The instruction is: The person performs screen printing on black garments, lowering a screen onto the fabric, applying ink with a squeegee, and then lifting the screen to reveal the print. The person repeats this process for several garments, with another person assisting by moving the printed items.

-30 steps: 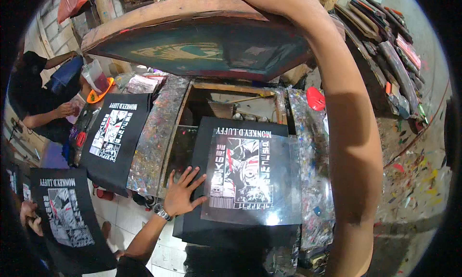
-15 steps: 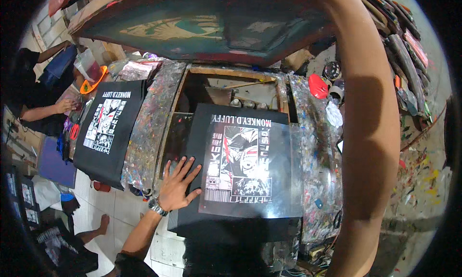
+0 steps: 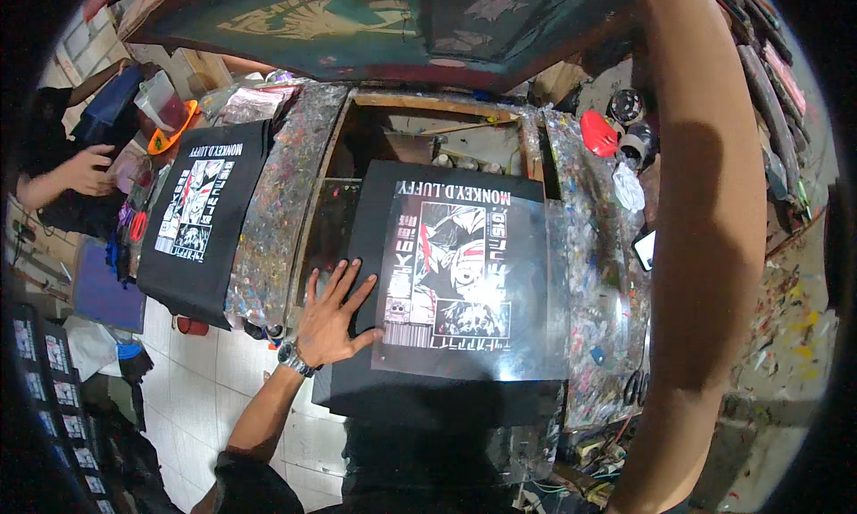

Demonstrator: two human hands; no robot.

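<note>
My left hand (image 3: 328,322) lies flat with fingers spread on a black cloth (image 3: 353,384), its thumb at the left edge of a clear plastic sheet (image 3: 533,277). The sheet covers a white, black and red printed picture on the cloth. My right arm (image 3: 714,192) reaches up along the right side, and its hand is cut off by the top edge. Across the top, a wood-framed printing screen (image 3: 437,27) is tilted up above the work, with a pale pattern on its dark mesh. Glare whitens part of the sheet.
A black cloth with a matching print (image 3: 156,277) lies at left on the paint-spattered table (image 3: 277,210). A co-worker's hand (image 3: 87,170) is beyond it, near a clear plastic jug (image 3: 162,101). At right are a red object (image 3: 598,133), a phone (image 3: 644,249) and scissors (image 3: 636,387).
The scene has shifted upward in view, while my left hand stays flat on the cloth. My right arm appears farther right. The co-worker's hand has risen, and a foot at lower left is gone from view.
</note>
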